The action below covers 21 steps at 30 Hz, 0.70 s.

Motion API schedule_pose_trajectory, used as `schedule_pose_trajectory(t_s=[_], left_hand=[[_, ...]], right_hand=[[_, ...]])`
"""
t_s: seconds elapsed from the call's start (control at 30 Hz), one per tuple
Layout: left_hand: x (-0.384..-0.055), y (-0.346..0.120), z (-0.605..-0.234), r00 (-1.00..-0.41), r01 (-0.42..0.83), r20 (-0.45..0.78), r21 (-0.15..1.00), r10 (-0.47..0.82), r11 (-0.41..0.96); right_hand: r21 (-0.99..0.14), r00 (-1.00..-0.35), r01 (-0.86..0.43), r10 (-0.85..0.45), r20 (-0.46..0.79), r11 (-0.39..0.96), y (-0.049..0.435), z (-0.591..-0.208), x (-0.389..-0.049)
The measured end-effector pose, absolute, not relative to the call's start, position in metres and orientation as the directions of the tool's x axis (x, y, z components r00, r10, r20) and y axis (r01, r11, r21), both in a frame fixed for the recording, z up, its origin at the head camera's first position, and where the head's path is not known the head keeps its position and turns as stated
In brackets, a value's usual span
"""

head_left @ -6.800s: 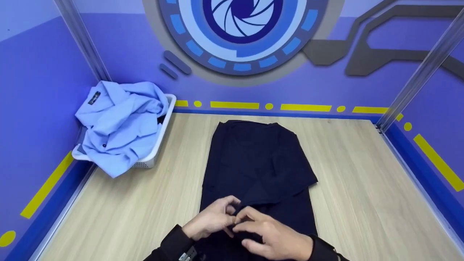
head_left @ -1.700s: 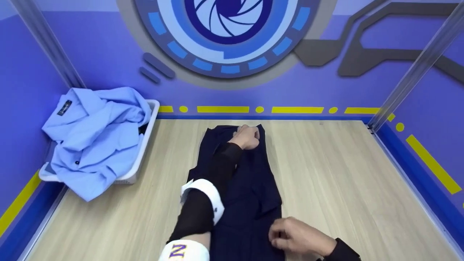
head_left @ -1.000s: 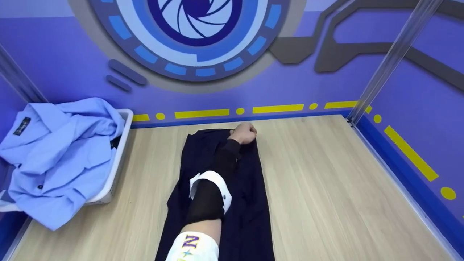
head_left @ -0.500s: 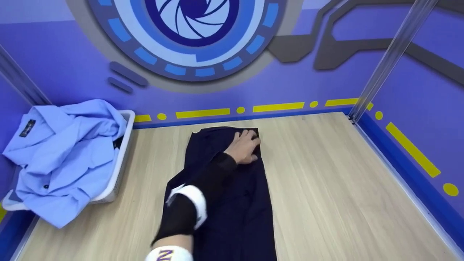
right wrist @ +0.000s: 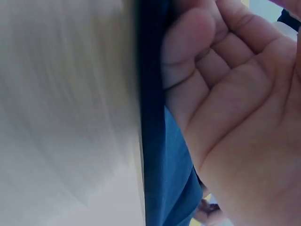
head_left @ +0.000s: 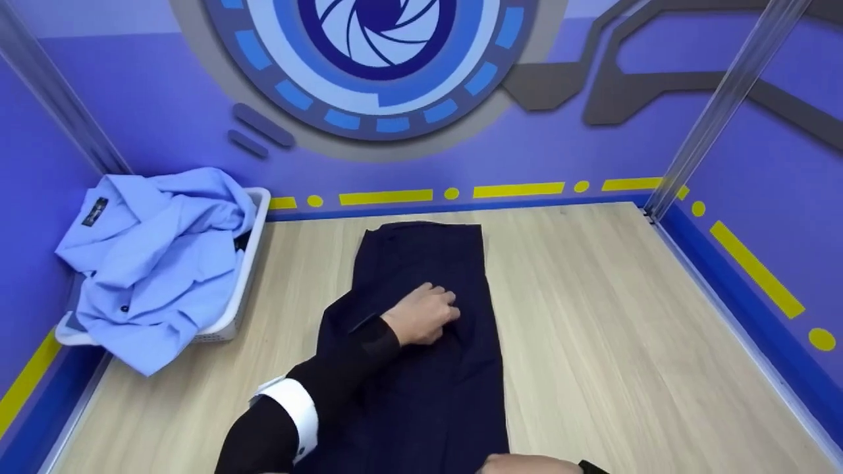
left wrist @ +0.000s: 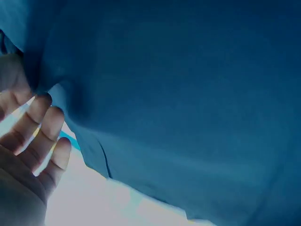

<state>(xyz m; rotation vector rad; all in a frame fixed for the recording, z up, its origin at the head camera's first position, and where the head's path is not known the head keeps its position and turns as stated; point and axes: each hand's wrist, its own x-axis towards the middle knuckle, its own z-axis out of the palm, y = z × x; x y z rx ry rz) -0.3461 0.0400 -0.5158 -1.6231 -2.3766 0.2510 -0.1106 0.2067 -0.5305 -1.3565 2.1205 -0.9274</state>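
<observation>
A long, folded navy garment [head_left: 421, 263] lies lengthwise on the table, its far end close to the back wall. Over its middle, my left hand [head_left: 421, 315] pinches a raised fold of the cloth. In the left wrist view, the navy cloth [left wrist: 178, 94] draws up to the fingertips, while the other fingers [left wrist: 56, 153] stay loosely bent. My right hand [head_left: 527, 465] is at the near right edge of the garment, mostly cut off by the frame. The right wrist view shows its curled fingers [right wrist: 190, 37] gripping the garment's edge.
A white basket [head_left: 253, 263] with a crumpled light blue shirt [head_left: 158, 263] stands at the back left, the shirt hanging over its front rim. The wooden table [head_left: 593, 316] is bounded by blue-purple walls [head_left: 527, 145] at the back and both sides.
My left hand has left the garment's far right corner, where its fingers lay spread, and come back to the middle, gripping cloth. My right hand has reappeared at the bottom edge.
</observation>
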Motion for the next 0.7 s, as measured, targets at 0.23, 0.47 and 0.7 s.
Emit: schedule_pose_trajectory(t_s=[0.23, 0.47, 0.7], left_hand=[[-0.358, 0.035, -0.521, -0.417, 0.847, 0.095, -0.319, 0.904, 0.425], [-0.342, 0.01, -0.504, -0.651, 0.759, 0.151, 0.143, 0.744, 0.635], [-0.299, -0.066, -0.494, -0.899, 0.38, 0.355, 0.344, 0.256, 0.859]], right_hand=[[-0.705, -0.394, -0.656, -0.919, 0.013, 0.271, 0.206, -0.532, -0.11], [-0.752, -0.412, -0.618, -0.909, 0.059, 0.231, 0.214, -0.531, -0.113], [-0.728, -0.616, -0.575, -0.783, 0.086, 0.373, 0.235, -0.536, -0.138]])
